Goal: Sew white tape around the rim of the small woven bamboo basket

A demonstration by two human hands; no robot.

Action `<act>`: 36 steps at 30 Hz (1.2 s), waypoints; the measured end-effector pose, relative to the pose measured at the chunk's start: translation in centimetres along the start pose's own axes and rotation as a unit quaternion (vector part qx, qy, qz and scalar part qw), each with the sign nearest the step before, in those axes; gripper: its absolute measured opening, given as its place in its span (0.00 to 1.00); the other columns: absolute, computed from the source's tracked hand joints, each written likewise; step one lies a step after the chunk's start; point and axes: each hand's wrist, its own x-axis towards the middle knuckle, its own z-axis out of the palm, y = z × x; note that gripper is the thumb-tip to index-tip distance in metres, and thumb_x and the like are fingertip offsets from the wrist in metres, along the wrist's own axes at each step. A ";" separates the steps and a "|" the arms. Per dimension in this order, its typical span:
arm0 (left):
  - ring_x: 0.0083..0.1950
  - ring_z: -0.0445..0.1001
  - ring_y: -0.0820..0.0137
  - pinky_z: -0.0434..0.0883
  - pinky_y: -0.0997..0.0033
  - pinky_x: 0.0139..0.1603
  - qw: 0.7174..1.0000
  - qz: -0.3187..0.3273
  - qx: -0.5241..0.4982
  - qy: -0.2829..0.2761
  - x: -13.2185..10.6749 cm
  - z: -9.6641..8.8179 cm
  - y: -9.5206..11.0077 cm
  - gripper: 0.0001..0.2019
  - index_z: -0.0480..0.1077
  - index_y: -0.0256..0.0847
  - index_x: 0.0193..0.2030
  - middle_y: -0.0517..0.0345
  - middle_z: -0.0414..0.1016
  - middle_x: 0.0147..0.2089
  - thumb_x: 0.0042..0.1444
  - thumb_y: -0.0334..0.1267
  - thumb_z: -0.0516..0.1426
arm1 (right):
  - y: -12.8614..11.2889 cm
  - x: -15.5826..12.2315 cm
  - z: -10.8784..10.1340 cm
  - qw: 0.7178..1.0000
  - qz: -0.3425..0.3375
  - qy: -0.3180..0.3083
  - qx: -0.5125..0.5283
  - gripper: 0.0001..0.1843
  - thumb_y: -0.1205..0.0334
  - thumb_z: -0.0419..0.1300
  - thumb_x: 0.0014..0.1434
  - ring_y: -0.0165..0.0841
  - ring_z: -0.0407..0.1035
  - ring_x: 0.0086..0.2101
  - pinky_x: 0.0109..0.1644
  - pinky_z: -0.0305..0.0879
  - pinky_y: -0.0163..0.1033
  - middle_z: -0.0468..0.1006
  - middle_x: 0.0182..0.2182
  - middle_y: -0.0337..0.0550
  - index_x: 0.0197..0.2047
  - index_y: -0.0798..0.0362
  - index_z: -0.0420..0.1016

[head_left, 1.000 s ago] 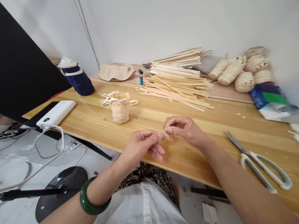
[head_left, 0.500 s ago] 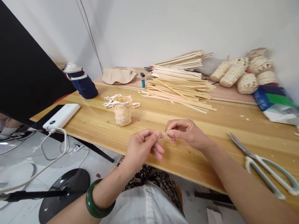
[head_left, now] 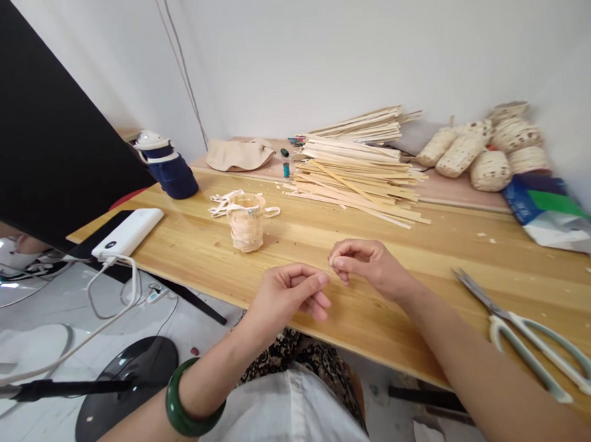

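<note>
My left hand (head_left: 292, 291) hovers over the table's front edge, thumb and index finger pressed together. Just right of it my right hand (head_left: 361, 264) is closed in a pinch, its fingertips a short way from the left ones. Whatever either pinch holds, if anything, is too fine to make out. Beyond my left hand a small woven basket (head_left: 247, 232) stands upright on the table, with pale strips (head_left: 223, 203) lying behind and beside it. White-handled scissors (head_left: 512, 321) lie to the right of my right forearm, blades pointing away from me.
Bundles of flat strips (head_left: 357, 177) lie at the back, near a teal thread spool (head_left: 286, 169). Several woven baskets (head_left: 490, 169) are piled at the back right. A blue bottle (head_left: 172, 172) and a white power bank (head_left: 129, 232) with cable are at the left.
The view has shifted slightly, so the table sits a little lower. My left thumb and index finger have come closer together; my right hand keeps its pinch.
</note>
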 end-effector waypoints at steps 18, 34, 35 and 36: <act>0.20 0.77 0.74 0.74 0.78 0.24 0.999 0.022 0.018 0.044 0.3 0.4 -0.1 0.14 0.76 0.35 0.31 0.58 0.80 0.23 0.52 0.45 0.67 | 0.7 0.2 1.0 1.000 -0.002 0.017 0.007 0.13 0.52 0.70 0.51 0.25 0.64 0.22 0.26 0.63 0.34 0.76 0.25 0.38 0.29 0.54 0.79; 0.19 0.76 0.75 0.74 0.79 0.23 0.998 0.019 -0.014 0.050 0.4 0.7 -0.4 0.13 0.74 0.35 0.29 0.59 0.79 0.23 0.52 0.43 0.68 | 0.2 0.1 1.1 1.000 0.002 0.009 -0.020 0.14 0.53 0.70 0.52 0.26 0.64 0.22 0.27 0.63 0.34 0.74 0.24 0.37 0.30 0.54 0.76; 0.20 0.76 0.75 0.74 0.79 0.23 0.999 0.018 -0.019 0.047 0.4 0.7 -0.4 0.13 0.74 0.35 0.29 0.59 0.79 0.23 0.52 0.43 0.68 | 0.2 0.0 1.1 1.000 0.001 0.009 -0.022 0.14 0.52 0.69 0.52 0.26 0.63 0.22 0.27 0.63 0.34 0.73 0.24 0.37 0.30 0.54 0.76; 0.20 0.76 0.75 0.75 0.79 0.23 0.999 0.018 -0.024 0.043 0.4 0.7 -0.5 0.13 0.74 0.34 0.29 0.58 0.79 0.23 0.52 0.43 0.68 | 0.2 0.0 1.1 1.000 -0.001 0.009 -0.024 0.14 0.52 0.69 0.53 0.26 0.63 0.22 0.27 0.63 0.34 0.73 0.24 0.37 0.30 0.54 0.75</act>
